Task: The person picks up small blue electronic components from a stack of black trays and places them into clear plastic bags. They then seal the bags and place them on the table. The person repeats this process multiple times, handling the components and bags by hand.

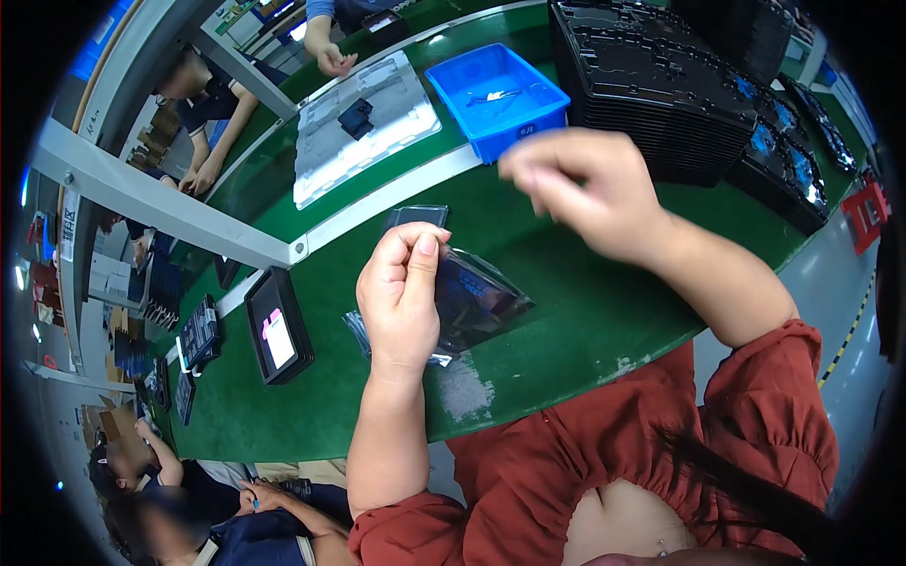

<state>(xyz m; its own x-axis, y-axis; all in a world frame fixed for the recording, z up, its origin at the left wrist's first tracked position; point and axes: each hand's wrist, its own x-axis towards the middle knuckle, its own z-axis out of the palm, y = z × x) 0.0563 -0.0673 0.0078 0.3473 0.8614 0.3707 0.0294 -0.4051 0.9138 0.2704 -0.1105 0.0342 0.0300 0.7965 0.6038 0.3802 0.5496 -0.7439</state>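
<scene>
My left hand (401,297) is raised over the green table, thumb and fingers pinched on the top edge of a dark, glossy, see-through plastic sheet (477,302). The sheet hangs at a slant to the right of that hand. Up and to the right, my right hand (590,193) is in the air near the blue bin, apart from the sheet. Its fingers are curled but smeared by motion, so I cannot tell whether anything is between them. A dark flat panel (415,219) lies just beyond my left hand. Crumpled clear plastic (357,330) shows beside my left wrist.
A blue bin (495,99) holds small scraps. Stacked black trays (651,94) stand at the right. A grey-white board (368,123) carries a dark piece. Black trays (278,325) with a pink-and-white item sit at left. A metal frame (170,189) crosses nearby. Other people work around the table.
</scene>
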